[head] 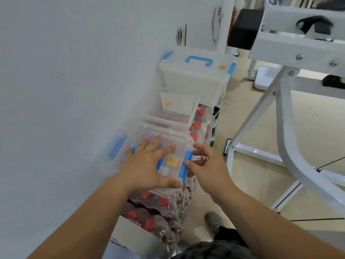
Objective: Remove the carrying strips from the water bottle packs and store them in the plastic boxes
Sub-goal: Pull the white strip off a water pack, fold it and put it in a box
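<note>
White wall (65,71), water bottle packs (158,208) below; left hand (147,165) spread flat on plastic box (168,135), right hand (209,165) pinches blue latch (184,165); perched box could slide.

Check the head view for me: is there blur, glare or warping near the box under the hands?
Head view: soft, even light, faint shadows; left hand, right hand and blue latch fairly sharp; writing on the yellow label soft; far box blurred; small glints on the bottle wrap; wide-angle lens bows the white frame.
</note>
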